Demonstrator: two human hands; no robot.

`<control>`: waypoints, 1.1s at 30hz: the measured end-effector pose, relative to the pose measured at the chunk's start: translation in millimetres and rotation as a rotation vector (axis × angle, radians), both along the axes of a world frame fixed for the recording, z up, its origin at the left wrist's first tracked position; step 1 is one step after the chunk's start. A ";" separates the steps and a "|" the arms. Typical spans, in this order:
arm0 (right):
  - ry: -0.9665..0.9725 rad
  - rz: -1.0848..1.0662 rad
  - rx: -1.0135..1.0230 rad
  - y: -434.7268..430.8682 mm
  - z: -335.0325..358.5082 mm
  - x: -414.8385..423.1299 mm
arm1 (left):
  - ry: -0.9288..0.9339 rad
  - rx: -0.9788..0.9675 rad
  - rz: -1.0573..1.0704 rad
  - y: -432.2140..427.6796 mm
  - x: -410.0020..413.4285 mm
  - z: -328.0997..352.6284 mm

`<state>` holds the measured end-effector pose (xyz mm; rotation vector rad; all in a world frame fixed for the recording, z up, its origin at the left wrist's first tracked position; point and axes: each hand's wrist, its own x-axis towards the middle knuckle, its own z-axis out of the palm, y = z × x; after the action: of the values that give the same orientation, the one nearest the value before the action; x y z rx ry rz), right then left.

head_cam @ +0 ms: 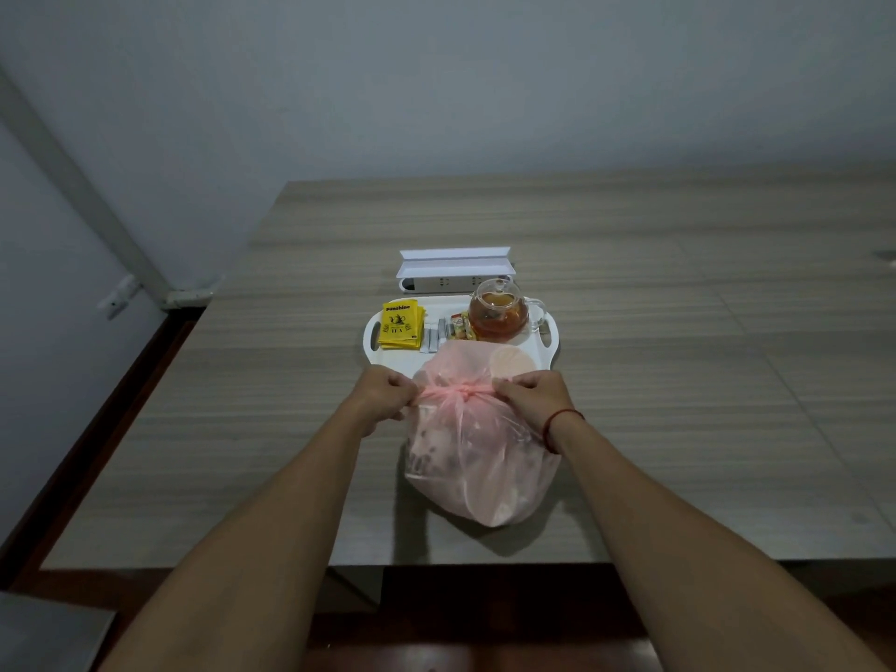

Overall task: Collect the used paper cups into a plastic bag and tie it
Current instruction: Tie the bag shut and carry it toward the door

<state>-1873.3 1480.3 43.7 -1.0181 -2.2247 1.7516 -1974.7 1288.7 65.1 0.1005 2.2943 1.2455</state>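
A wood-grain table point(679, 380) is set against a plain grey wall, and a white tray point(373, 332) with cut-out handles stands on it. On the near side of the tray, close to the table's front edge, a pink translucent plastic bag point(480, 468) is seen bulging. Paper cups point(426, 448) are dimly made out through its film, their print too blurred to be read. Both forearms are stretched forward from the bottom of the view, and a red cord bracelet point(557, 424) is worn on the right wrist. The bag's top is gathered into a knot point(460, 392) that lies between the two hands. One twisted end is pinched by the curled fingers of the left hand point(385, 395), the other by those of the right hand point(531, 397), knuckles up. On the tray's left part, yellow packets point(401, 324) marked "sunshine" and "TEA" are stacked. Small sachets point(434, 334) lie at its middle and a glass teapot point(498, 315) of amber liquid at its right. Just beyond the tray a white power strip point(456, 282) and a white folded box point(453, 261) are placed.
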 end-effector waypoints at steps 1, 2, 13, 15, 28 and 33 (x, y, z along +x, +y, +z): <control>0.001 0.020 0.000 -0.1 0.4 1.7 | 0.007 0.009 0.000 -0.7 1.5 -1.6; -0.007 0.045 0.008 0.9 2.1 2.8 | 0.020 0.038 0.016 -1.2 3.2 -3.6; -0.461 0.172 0.381 5.4 1.9 8.0 | -0.294 0.076 0.259 -8.7 52.2 -39.4; -0.514 0.130 0.440 6.3 -2.7 19.0 | -0.156 0.057 0.390 -7.3 48.0 -47.2; -0.255 0.008 -0.221 -22.6 5.0 5.5 | -0.282 0.094 0.305 -9.2 36.8 -50.7; -0.223 -0.047 -0.234 -28.3 27.0 -2.8 | -0.243 0.152 0.274 -3.4 19.8 -26.1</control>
<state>-1876.1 1452.0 70.6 -1.3638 -2.1304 2.0016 -1954.9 1285.3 39.0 -0.3058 2.0503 1.4790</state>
